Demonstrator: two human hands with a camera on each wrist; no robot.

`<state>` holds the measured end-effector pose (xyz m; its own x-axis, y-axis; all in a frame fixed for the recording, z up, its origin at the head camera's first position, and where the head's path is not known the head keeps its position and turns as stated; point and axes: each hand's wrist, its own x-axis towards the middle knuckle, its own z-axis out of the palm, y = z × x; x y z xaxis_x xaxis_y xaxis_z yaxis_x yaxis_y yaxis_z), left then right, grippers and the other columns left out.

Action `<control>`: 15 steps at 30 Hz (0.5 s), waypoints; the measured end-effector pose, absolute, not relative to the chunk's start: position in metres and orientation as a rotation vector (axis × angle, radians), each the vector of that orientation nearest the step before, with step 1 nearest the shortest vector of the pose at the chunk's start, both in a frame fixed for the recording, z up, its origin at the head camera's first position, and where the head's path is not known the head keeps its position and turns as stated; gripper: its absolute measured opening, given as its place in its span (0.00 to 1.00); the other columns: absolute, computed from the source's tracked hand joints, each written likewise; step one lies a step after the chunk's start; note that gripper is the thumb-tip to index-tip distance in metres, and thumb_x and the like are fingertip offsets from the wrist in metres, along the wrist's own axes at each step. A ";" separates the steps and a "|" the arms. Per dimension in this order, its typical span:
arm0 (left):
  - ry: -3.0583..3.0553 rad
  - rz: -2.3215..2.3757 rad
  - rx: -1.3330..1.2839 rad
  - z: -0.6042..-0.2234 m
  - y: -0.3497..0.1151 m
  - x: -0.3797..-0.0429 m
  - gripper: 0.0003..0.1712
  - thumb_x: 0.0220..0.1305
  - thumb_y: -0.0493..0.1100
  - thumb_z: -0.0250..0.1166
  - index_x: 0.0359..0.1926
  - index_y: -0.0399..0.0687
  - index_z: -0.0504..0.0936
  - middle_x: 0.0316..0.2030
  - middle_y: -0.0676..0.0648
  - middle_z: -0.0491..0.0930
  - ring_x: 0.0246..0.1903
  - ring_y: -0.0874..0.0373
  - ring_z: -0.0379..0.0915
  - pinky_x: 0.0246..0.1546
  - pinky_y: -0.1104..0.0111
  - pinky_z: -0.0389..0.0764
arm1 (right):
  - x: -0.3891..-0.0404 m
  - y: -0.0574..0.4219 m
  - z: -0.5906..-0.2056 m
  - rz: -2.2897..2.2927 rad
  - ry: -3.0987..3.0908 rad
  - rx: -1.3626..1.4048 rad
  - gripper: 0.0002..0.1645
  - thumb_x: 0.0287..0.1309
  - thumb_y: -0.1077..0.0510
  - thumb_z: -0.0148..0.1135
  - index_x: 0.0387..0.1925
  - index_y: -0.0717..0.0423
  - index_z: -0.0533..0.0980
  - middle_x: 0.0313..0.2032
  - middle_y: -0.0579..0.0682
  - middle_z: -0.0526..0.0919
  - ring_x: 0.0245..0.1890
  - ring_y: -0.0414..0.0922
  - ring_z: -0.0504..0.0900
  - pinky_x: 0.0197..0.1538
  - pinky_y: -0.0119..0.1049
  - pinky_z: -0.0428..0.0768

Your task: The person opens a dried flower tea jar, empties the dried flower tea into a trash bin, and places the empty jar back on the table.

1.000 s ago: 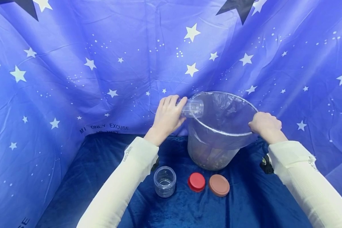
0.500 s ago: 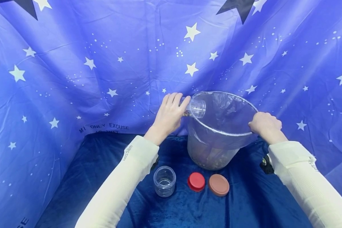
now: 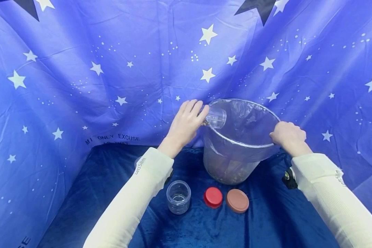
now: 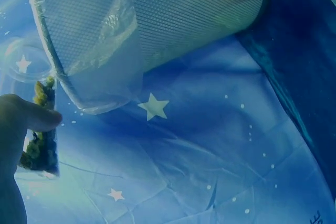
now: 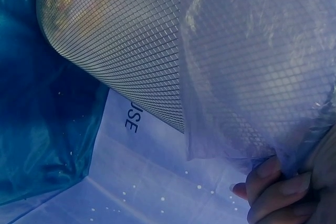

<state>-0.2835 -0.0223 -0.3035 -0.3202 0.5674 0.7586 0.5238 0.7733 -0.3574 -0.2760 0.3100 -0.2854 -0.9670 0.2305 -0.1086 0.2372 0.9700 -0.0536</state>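
Note:
My left hand point(image 3: 186, 120) grips a clear plastic jar point(image 3: 217, 118), tilted on its side with its mouth over the left rim of a mesh waste bin point(image 3: 232, 165). Small brownish-green pieces point(image 4: 43, 145) lie along the low side of that jar in the left wrist view; their kind is not clear. A thin clear bag lines the bin and folds over its rim. On the bin's right rim, my right hand point(image 3: 288, 136) holds the edge, its fingers point(image 5: 281, 190) curled on the bag point(image 5: 247, 77). Some pieces show dimly through the bin's mesh near the bottom.
A second clear jar point(image 3: 178, 198) stands upright in front of the bin. To its right lie a red lid point(image 3: 213, 197) and a brown lid point(image 3: 237, 200). Dark blue cloth point(image 3: 111, 193) covers the surface, and a starry blue curtain point(image 3: 142, 82) hangs behind.
My left hand has moved slightly right, carrying the jar's mouth further over the bin. Pieces near the jar's low side have come into view. The right hand keeps its place on the rim.

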 end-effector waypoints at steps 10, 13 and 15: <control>-1.912 0.104 -0.892 -0.304 -0.023 -0.283 0.20 0.65 0.36 0.60 0.58 0.47 0.76 0.54 0.41 0.78 0.57 0.45 0.73 0.64 0.57 0.70 | -0.276 0.310 -0.286 -0.101 3.012 0.363 0.34 0.66 0.47 0.49 0.52 0.77 0.71 0.53 0.80 0.70 0.52 0.76 0.72 0.43 0.62 0.76; -1.909 0.116 -0.888 -0.304 -0.023 -0.284 0.20 0.65 0.37 0.61 0.58 0.47 0.76 0.55 0.41 0.77 0.58 0.45 0.73 0.64 0.57 0.70 | -0.276 0.310 -0.286 -0.102 3.014 0.363 0.34 0.65 0.47 0.49 0.53 0.77 0.71 0.54 0.80 0.70 0.52 0.76 0.72 0.43 0.62 0.76; -1.894 0.140 -0.884 -0.304 -0.022 -0.284 0.19 0.67 0.37 0.60 0.58 0.48 0.76 0.55 0.42 0.78 0.58 0.46 0.73 0.65 0.58 0.70 | -0.276 0.310 -0.286 -0.103 3.010 0.364 0.34 0.65 0.47 0.49 0.53 0.77 0.71 0.54 0.80 0.70 0.53 0.76 0.72 0.44 0.63 0.76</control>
